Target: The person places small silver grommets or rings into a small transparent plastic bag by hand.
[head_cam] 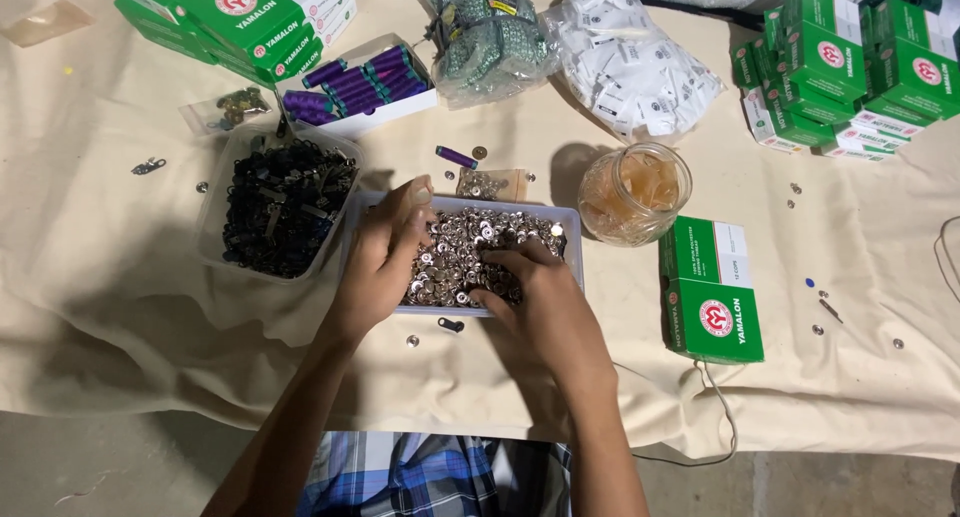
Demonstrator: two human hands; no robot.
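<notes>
A shallow white tray [572,239] full of small silver metal buttons [470,245] sits in the middle of a cream cloth-covered table [120,307]. My left hand [385,252] rests over the tray's left end, fingers curled down into the buttons. My right hand [540,312] lies over the tray's near edge, fingertips dug into the pile. Whether either hand pinches a button is hidden by the fingers.
A clear tub of black metal parts [283,207] stands left of the tray. An open box of purple thread spools [362,85] is behind it. A glass jar [635,192] and a green box [712,289] sit to the right. Stacked green boxes [845,67], plastic bags [640,62] lie at the back.
</notes>
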